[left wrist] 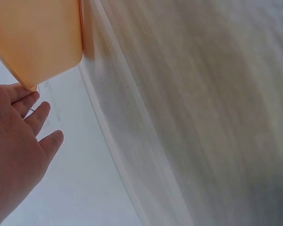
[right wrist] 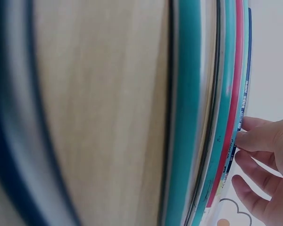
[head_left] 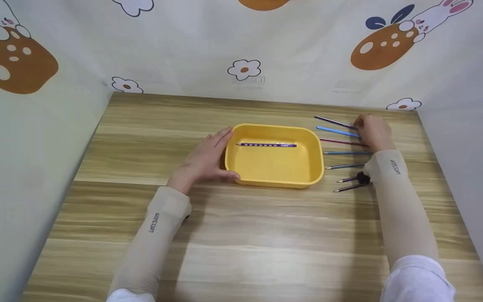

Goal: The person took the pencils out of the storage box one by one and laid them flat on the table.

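A yellow plastic box point(head_left: 275, 183) stands on the table with a purple, white-spotted pencil point(head_left: 266, 145) lying inside it. My left hand point(head_left: 206, 159) rests against the box's left side, fingers spread along the wall and thumb at the near corner. In the left wrist view, straight fingers point(left wrist: 35, 117) touch its rim. To the right of the box, my right hand point(head_left: 373, 130) pinches the farthest pencil point(head_left: 333, 121), a dark one, near its right end. The right wrist view shows thumb and index finger on that dark blue, lettered pencil point(right wrist: 245, 89).
Below the held pencil lie a light blue pencil point(head_left: 337, 131), a red pencil point(head_left: 342, 141), a teal pencil point(head_left: 346, 153), a blue pencil point(head_left: 346, 167) and two dark pencils point(head_left: 350, 187), roughly in a row. Patterned cloth walls point(head_left: 183, 54) enclose the wooden table point(head_left: 141, 121).
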A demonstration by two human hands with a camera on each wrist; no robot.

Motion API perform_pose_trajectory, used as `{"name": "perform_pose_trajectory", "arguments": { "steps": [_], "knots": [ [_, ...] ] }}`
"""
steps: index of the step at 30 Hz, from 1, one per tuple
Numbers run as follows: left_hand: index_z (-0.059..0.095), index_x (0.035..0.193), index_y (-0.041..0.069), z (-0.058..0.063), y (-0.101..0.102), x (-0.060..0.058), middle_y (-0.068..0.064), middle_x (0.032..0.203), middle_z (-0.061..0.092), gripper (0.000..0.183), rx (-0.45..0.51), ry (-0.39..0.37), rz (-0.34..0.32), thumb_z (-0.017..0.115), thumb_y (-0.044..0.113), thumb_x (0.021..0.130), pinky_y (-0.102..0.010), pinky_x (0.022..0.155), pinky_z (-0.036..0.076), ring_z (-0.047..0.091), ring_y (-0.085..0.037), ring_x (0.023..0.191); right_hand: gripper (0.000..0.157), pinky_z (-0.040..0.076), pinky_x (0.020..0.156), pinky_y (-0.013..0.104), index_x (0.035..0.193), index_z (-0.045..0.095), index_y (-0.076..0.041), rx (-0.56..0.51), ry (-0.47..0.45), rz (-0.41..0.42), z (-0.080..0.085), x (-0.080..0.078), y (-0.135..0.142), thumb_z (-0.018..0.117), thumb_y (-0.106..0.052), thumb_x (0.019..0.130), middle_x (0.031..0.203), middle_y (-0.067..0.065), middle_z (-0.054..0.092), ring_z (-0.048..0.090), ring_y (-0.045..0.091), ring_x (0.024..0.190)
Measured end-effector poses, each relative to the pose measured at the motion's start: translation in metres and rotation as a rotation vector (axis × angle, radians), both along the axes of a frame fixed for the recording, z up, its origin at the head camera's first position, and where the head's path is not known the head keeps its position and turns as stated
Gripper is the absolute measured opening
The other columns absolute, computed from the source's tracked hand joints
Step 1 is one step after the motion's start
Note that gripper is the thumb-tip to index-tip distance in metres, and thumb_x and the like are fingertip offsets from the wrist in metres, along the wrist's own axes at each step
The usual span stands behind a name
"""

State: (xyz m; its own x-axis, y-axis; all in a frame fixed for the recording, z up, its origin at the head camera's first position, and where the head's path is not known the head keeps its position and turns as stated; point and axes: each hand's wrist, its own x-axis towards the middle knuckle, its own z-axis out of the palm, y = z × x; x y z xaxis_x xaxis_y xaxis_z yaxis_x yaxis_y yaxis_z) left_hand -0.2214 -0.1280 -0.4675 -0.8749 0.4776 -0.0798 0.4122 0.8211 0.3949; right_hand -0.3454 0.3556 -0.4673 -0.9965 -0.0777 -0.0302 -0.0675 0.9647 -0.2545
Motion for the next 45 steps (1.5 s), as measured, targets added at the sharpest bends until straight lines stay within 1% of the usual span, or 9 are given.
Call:
{"name": "perform_pose_trajectory", "arguments": {
  "steps": [3,10,18,24,31,38,45],
  "knots": [
    [0.009,0.161,0.01,-0.001,0.0,0.0,-0.004,0.17,0.006,0.132,-0.002,0.011,-0.004,0.07,0.079,0.067,-0.046,0.13,0.011,0.011,-0.023,0.157,0.025,0.052,0.087,0.062,0.109,0.069,0.003,-0.004,0.024,0.003,0.0,0.002,0.0,0.051,-0.001,0.093,0.113,0.028,0.068,0.061,0.049,0.107],
    [0.006,0.162,0.013,-0.002,-0.002,0.0,-0.001,0.17,0.003,0.134,0.004,-0.009,0.011,0.066,0.083,0.065,-0.045,0.131,0.008,0.01,-0.022,0.157,0.021,0.051,0.086,0.058,0.109,0.068,0.003,-0.089,0.033,-0.001,0.0,0.005,-0.003,0.056,-0.007,0.094,0.109,0.026,0.069,0.063,0.044,0.101],
    [0.004,0.162,0.015,-0.002,-0.002,-0.001,-0.001,0.17,0.003,0.135,0.011,-0.015,0.015,0.064,0.085,0.063,-0.045,0.131,0.009,0.009,-0.022,0.157,0.026,0.048,0.096,0.059,0.116,0.064,0.003,-0.185,-0.034,-0.016,0.009,0.008,-0.008,0.058,-0.012,0.097,0.117,0.027,0.065,0.06,0.042,0.108],
    [0.005,0.162,0.015,-0.002,-0.001,-0.002,-0.002,0.17,0.004,0.133,0.021,-0.018,0.022,0.069,0.081,0.065,-0.045,0.131,0.008,0.009,-0.022,0.157,0.03,0.048,0.1,0.059,0.122,0.062,0.002,-0.241,-0.072,-0.016,0.02,0.013,-0.015,0.059,-0.017,0.099,0.125,0.026,0.063,0.059,0.042,0.115],
    [0.008,0.162,0.013,-0.001,0.0,-0.002,-0.002,0.17,0.006,0.132,0.018,-0.022,0.018,0.071,0.079,0.066,-0.045,0.131,0.009,0.011,-0.022,0.157,0.032,0.048,0.101,0.06,0.123,0.061,0.003,-0.297,-0.054,0.027,0.027,0.02,-0.023,0.062,-0.017,0.098,0.127,0.026,0.062,0.058,0.043,0.118],
    [0.009,0.161,0.012,-0.001,0.0,-0.002,-0.003,0.17,0.007,0.131,0.016,-0.03,0.017,0.071,0.078,0.067,-0.045,0.131,0.01,0.012,-0.023,0.157,0.036,0.05,0.103,0.058,0.126,0.059,0.003,-0.352,-0.067,0.058,0.033,0.03,-0.033,0.063,-0.018,0.098,0.13,0.026,0.061,0.057,0.043,0.122],
    [0.008,0.162,0.013,0.0,0.001,-0.001,-0.001,0.17,0.005,0.131,0.008,-0.026,0.017,0.07,0.079,0.067,-0.044,0.131,0.009,0.011,-0.022,0.157,0.036,0.05,0.104,0.058,0.127,0.059,0.003,-0.405,-0.07,0.104,0.035,0.042,-0.042,0.065,-0.014,0.097,0.131,0.026,0.06,0.058,0.043,0.123]
  ]
}}
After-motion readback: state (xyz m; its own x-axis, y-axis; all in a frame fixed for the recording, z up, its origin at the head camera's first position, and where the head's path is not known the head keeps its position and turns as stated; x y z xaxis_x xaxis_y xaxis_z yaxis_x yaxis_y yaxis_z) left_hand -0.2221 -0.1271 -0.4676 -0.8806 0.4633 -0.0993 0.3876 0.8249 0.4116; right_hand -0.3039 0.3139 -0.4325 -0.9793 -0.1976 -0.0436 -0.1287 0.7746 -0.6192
